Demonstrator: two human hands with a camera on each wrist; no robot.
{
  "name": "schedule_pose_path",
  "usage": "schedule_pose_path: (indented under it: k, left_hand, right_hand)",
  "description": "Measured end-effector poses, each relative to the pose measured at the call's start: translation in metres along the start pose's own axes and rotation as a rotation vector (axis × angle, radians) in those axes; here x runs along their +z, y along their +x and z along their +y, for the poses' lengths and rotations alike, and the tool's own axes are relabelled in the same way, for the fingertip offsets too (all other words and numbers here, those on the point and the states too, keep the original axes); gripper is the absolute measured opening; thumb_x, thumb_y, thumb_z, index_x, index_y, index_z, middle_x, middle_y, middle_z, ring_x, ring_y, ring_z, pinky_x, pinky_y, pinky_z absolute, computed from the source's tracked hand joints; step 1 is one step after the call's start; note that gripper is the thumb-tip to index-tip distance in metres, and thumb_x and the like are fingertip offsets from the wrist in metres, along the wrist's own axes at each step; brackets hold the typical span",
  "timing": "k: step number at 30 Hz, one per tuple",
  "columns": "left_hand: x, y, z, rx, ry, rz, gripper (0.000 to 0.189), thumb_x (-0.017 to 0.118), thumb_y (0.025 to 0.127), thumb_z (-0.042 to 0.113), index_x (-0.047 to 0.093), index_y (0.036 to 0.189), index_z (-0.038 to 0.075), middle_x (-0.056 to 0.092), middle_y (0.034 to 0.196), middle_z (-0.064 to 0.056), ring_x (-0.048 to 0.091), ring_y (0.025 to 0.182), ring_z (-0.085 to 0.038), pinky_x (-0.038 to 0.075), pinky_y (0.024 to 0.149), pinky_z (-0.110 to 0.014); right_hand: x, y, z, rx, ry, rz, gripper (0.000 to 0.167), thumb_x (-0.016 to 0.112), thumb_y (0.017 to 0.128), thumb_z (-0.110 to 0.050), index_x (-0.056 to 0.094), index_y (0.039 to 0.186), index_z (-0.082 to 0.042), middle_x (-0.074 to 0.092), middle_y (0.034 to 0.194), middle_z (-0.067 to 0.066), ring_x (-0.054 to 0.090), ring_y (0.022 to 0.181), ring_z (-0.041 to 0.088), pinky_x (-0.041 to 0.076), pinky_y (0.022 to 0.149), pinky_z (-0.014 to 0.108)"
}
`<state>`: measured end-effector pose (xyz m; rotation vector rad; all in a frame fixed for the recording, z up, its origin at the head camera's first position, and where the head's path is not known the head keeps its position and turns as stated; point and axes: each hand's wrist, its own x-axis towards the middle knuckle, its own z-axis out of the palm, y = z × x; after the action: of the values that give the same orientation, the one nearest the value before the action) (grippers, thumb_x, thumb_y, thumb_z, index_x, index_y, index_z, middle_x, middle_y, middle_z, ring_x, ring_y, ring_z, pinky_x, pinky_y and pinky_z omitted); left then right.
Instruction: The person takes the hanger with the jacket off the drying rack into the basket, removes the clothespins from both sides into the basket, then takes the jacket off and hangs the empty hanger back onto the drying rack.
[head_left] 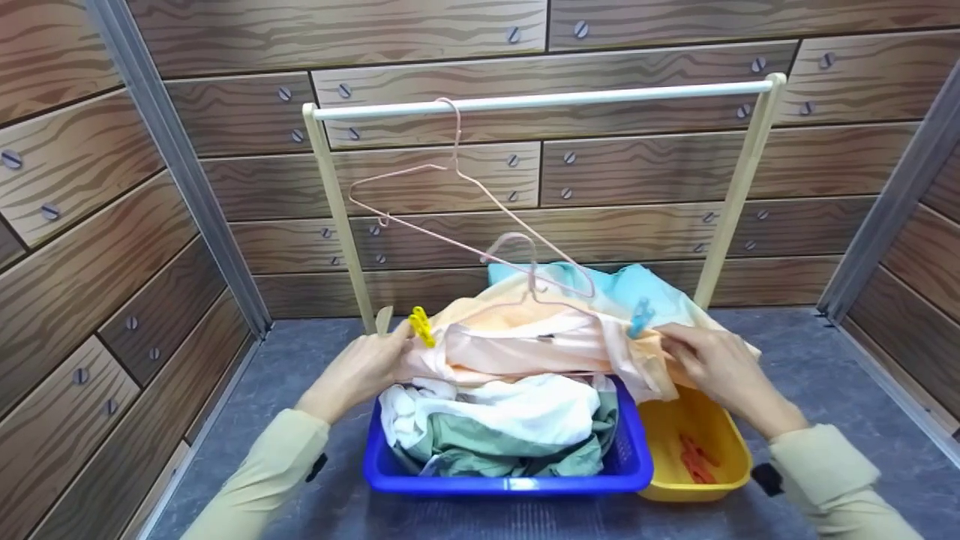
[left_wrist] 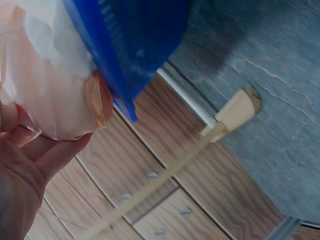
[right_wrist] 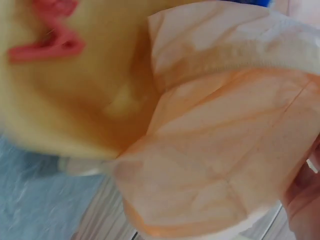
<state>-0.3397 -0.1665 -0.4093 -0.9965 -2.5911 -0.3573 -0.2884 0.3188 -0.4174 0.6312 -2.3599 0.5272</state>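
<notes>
The head view shows the peach garment on a pink hanger between the 2 hands, just behind the clothes in the blue basket. A yellow clip and a light-blue clip sit near its 2 ends. Only this view takes in the white rail, with a bare hanger hooked over it.

The left wrist view reveals the left hand pinching the fabric between thumb and fingers, and a rack foot on the floor. The right hand grips the opposite edge; its own wrist view, catching only part of it, shows a stitched seam and red clips in the yellow basin.
</notes>
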Motion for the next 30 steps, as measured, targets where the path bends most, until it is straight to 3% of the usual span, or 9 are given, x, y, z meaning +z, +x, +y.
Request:
schedule_pose_path:
  k: [4,9,12,18,24,30]
  left_hand:
    - [-0.006,-0.009,-0.007,-0.073,0.011,0.011,0.035,0.073,0.086,0.012,0.048,0.111,0.012,0.069,0.086,-0.011,0.067,0.07,-0.03,0.052,0.058,-0.045]
    - [-0.017,-0.019,-0.014,-0.104,0.056,0.088,0.027,0.062,0.09,0.0,0.051,0.112,0.012,0.068,0.079,-0.01,0.062,0.059,-0.028,0.05,0.052,-0.044]
    - [-0.026,-0.023,-0.017,-0.105,0.057,0.136,0.015,0.057,0.095,0.002,0.052,0.105,0.012,0.065,0.072,-0.006,0.056,0.052,-0.022,0.047,0.047,-0.038]
    - [-0.058,-0.019,-0.019,-0.136,0.059,0.164,0.004,0.054,0.101,0.011,0.052,0.104,0.01,0.057,0.068,-0.001,0.046,0.047,-0.014,0.041,0.042,-0.027]
    - [-0.092,-0.011,-0.017,-0.144,0.149,0.302,0.007,0.055,0.101,0.017,0.053,0.101,0.01,0.054,0.059,-0.008,0.048,0.045,-0.026,0.04,0.041,-0.042]
    - [-0.094,-0.014,-0.011,-0.156,0.121,0.369,0.006,0.058,0.099,0.017,0.056,0.1,0.011,0.06,0.065,-0.01,0.05,0.048,-0.03,0.04,0.042,-0.046]
  right_hand:
    - [0.006,0.008,-0.012,-0.031,0.003,0.005,0.019,0.071,0.087,0.001,0.075,0.1,-0.013,0.073,0.092,0.001,0.064,0.07,0.019,0.05,0.062,0.04]
    - [0.007,0.018,-0.029,0.004,0.057,-0.031,0.018,0.066,0.092,-0.003,0.073,0.1,-0.017,0.07,0.087,-0.005,0.059,0.068,0.014,0.048,0.061,0.036]
    - [0.003,0.027,-0.039,0.0,0.081,-0.03,0.018,0.064,0.094,-0.004,0.072,0.1,-0.019,0.069,0.085,-0.006,0.058,0.067,0.013,0.048,0.061,0.035]
    - [-0.013,0.051,-0.057,-0.008,0.109,0.003,0.017,0.063,0.095,-0.004,0.073,0.101,-0.016,0.069,0.082,-0.003,0.055,0.062,0.012,0.046,0.058,0.034]
    - [-0.03,0.068,-0.077,0.049,0.153,0.05,0.014,0.062,0.096,-0.006,0.073,0.104,-0.011,0.067,0.077,0.0,0.049,0.057,0.013,0.041,0.054,0.029]
    - [-0.036,0.067,-0.084,0.118,0.22,0.096,0.012,0.064,0.096,-0.012,0.074,0.103,-0.014,0.072,0.088,-0.002,0.062,0.066,0.011,0.045,0.06,0.018]
